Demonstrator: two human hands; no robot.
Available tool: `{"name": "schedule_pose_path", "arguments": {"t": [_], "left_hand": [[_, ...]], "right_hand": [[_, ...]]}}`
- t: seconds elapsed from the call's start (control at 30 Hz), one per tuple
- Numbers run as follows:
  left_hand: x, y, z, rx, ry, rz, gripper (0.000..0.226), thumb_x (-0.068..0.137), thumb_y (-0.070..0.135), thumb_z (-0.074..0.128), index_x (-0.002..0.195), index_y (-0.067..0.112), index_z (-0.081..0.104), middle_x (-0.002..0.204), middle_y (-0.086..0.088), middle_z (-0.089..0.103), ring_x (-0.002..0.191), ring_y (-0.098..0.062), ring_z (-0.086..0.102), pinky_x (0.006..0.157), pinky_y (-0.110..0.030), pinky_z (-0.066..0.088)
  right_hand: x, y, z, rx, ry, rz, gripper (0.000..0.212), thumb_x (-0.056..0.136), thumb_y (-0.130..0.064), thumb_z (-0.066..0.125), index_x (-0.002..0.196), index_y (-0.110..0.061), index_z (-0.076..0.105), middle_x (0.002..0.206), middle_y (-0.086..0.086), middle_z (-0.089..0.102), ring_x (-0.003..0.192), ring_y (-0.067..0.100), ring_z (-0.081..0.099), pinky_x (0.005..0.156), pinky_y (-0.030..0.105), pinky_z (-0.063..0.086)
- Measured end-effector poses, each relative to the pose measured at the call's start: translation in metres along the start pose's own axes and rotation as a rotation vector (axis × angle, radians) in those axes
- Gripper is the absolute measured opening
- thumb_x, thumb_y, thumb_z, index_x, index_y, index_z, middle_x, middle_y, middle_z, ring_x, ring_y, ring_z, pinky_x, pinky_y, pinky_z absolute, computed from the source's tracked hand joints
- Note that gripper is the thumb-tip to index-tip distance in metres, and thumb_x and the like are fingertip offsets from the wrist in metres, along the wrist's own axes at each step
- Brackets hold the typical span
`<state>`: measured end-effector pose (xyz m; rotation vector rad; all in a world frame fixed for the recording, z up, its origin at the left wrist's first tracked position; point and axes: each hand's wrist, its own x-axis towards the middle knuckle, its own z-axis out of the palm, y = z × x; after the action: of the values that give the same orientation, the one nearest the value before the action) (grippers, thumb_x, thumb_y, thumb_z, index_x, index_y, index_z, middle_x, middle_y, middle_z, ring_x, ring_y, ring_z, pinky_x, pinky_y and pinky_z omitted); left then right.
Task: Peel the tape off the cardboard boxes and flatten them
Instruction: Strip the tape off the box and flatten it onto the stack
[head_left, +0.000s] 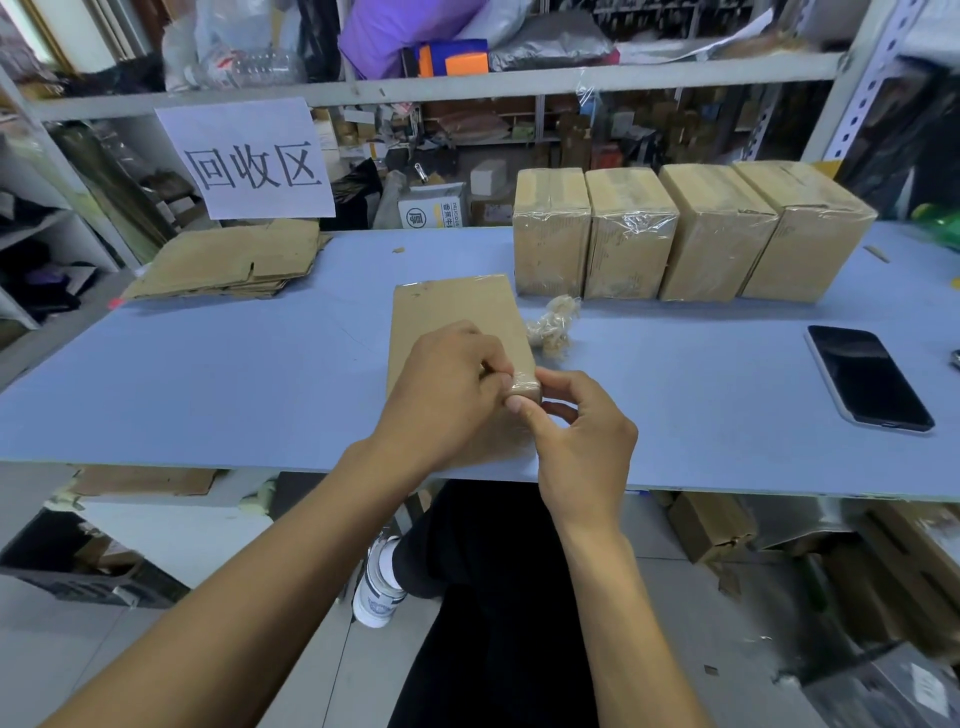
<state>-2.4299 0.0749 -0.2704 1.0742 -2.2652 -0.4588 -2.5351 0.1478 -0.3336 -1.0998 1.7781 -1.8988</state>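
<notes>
A taped cardboard box (454, 322) is laid on the blue table (208, 374), near the front edge. Its near right corner is pinched by the left hand (447, 395) and the right hand (576, 441), fingers curled on the tape. Four taped boxes (685, 234) are stood behind; flattened cardboard (234, 265) is stacked far left.

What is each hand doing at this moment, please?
Left hand: fingers curled, gripping the near end of the cardboard box.
Right hand: pinching the tape at the box's near corner.
</notes>
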Motion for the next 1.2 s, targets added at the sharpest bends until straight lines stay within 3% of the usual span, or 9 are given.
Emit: {"name": "schedule_pose_path", "arguments": {"t": [0.17, 0.27, 0.5, 0.6, 0.8, 1.0, 1.2], "left_hand": [[0.002, 0.001, 0.003, 0.008, -0.007, 0.005, 0.012, 0.085, 0.006, 0.067, 0.079, 0.015, 0.073, 0.095, -0.002, 0.059, 0.082, -0.014, 0.055, 0.068, -0.011, 0.034], [-0.003, -0.002, 0.007, -0.007, 0.028, 0.007, 0.012, 0.086, 0.006, 0.067, 0.081, 0.015, 0.075, 0.092, -0.002, 0.058, 0.08, -0.014, 0.054, 0.07, -0.009, 0.035], [-0.008, -0.001, 0.018, 0.038, 0.05, 0.003, 0.009, 0.09, 0.004, 0.059, 0.087, 0.008, 0.066, 0.095, -0.005, 0.051, 0.09, -0.021, 0.051, 0.075, -0.028, 0.037], [-0.009, -0.004, 0.019, 0.036, 0.077, 0.032, 0.008, 0.09, 0.008, 0.058, 0.089, 0.009, 0.066, 0.094, -0.004, 0.053, 0.085, -0.021, 0.054, 0.076, -0.036, 0.045], [-0.016, -0.009, 0.021, -0.036, 0.147, 0.068, 0.019, 0.084, 0.015, 0.059, 0.089, 0.012, 0.078, 0.09, -0.001, 0.064, 0.094, -0.006, 0.057, 0.075, -0.018, 0.043], [-0.002, -0.002, 0.016, 0.034, 0.102, 0.008, 0.011, 0.084, 0.008, 0.067, 0.084, 0.014, 0.076, 0.088, -0.003, 0.063, 0.088, -0.02, 0.057, 0.074, -0.025, 0.038], [-0.004, -0.003, 0.023, 0.081, 0.129, 0.026, 0.01, 0.086, 0.005, 0.064, 0.086, 0.011, 0.073, 0.085, 0.001, 0.05, 0.094, -0.023, 0.047, 0.074, -0.019, 0.029]], "right_hand": [[-0.001, -0.001, 0.001, -0.046, 0.003, -0.023, 0.039, 0.078, -0.015, 0.083, 0.087, -0.047, 0.062, 0.092, -0.011, 0.073, 0.088, 0.007, 0.069, 0.083, 0.028, 0.055], [0.0, 0.001, 0.003, -0.046, 0.01, -0.021, 0.026, 0.077, -0.015, 0.084, 0.09, -0.033, 0.071, 0.091, -0.011, 0.073, 0.088, 0.008, 0.069, 0.083, 0.029, 0.055], [-0.002, 0.003, 0.004, -0.012, 0.024, -0.009, 0.021, 0.077, -0.012, 0.083, 0.093, -0.023, 0.074, 0.092, -0.011, 0.073, 0.089, 0.007, 0.07, 0.083, 0.026, 0.054], [-0.001, 0.002, 0.003, -0.001, 0.014, 0.0, 0.027, 0.078, -0.013, 0.083, 0.09, -0.034, 0.071, 0.093, -0.01, 0.073, 0.09, 0.007, 0.07, 0.084, 0.025, 0.053], [0.0, 0.001, 0.003, -0.017, 0.018, -0.017, 0.038, 0.077, -0.013, 0.085, 0.084, -0.045, 0.064, 0.092, -0.011, 0.073, 0.089, 0.007, 0.071, 0.083, 0.023, 0.054], [0.003, 0.005, 0.002, -0.005, 0.004, -0.01, 0.027, 0.077, -0.013, 0.084, 0.087, -0.034, 0.071, 0.092, -0.011, 0.073, 0.089, 0.01, 0.071, 0.085, 0.034, 0.057], [0.004, 0.007, 0.003, 0.008, 0.018, -0.001, 0.02, 0.076, -0.011, 0.084, 0.091, -0.021, 0.075, 0.091, -0.008, 0.073, 0.086, 0.011, 0.071, 0.083, 0.038, 0.057]]}}
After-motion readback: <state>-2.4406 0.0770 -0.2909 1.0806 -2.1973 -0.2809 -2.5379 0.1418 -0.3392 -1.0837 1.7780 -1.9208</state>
